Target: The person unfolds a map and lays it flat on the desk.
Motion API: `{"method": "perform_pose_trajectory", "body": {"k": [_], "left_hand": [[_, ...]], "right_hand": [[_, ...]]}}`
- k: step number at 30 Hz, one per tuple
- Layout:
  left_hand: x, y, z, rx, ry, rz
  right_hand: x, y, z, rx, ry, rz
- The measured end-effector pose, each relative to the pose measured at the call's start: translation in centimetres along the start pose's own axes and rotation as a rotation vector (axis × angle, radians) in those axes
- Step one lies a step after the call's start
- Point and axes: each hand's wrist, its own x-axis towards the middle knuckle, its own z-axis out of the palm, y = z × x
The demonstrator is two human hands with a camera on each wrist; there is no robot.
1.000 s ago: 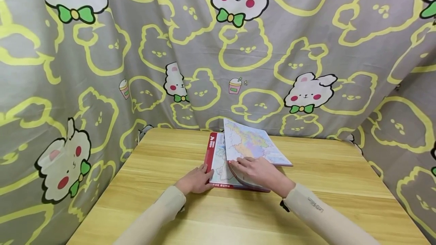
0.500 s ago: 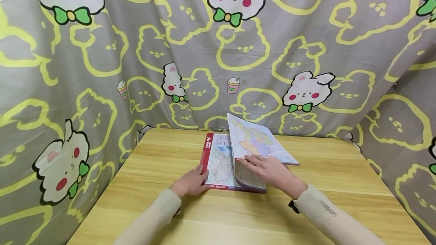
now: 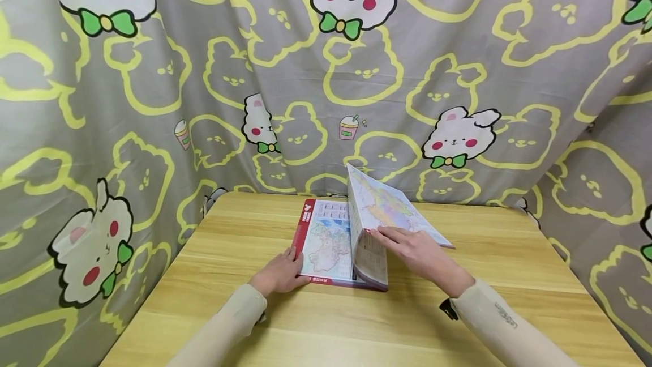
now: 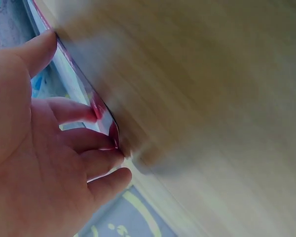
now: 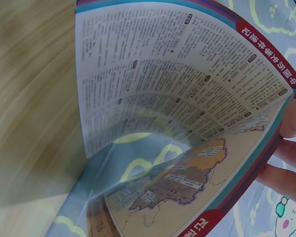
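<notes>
A large folded map (image 3: pixel 326 245) with a red border lies on the table, partly spread. My left hand (image 3: pixel 279 273) holds its near left corner, fingers at the left edge and thumb on the near edge. In the left wrist view the fingertips (image 4: pixel 106 140) meet the glossy red edge. My right hand (image 3: pixel 420 249) pinches the near corner of a raised panel (image 3: pixel 387 203) that shows a coloured map. Below that panel hangs a curved, printed fold. The right wrist view shows the fold's rows of text (image 5: pixel 153 64) and a brown and orange map (image 5: pixel 187 177).
The wooden table (image 3: pixel 214 321) extends on both sides of the map. A grey curtain (image 3: pixel 305 61) with yellow outlines and white rabbits hangs behind the table and along both sides.
My right hand has moved right and slightly up, raising the panel more steeply. My left hand and the lower map have slid left, and more of the lower map shows.
</notes>
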Motion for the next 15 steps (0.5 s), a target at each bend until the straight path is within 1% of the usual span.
{"method": "perform_pose_trajectory", "body": {"k": [4, 9, 15], "left_hand": [[-0.2, -0.2, 0.0, -0.006, -0.002, -0.023], [-0.5, -0.7, 0.0, -0.02, 0.002, -0.034], [-0.6, -1.1, -0.3, -0.032, 0.002, -0.055]], "right_hand": [[-0.3, 0.2, 0.0, 0.011, 0.047, 0.0], [-0.3, 0.3, -0.4, 0.017, 0.097, 0.006], [-0.5, 0.6, -1.0, 0.007, 0.121, 0.025]]}}
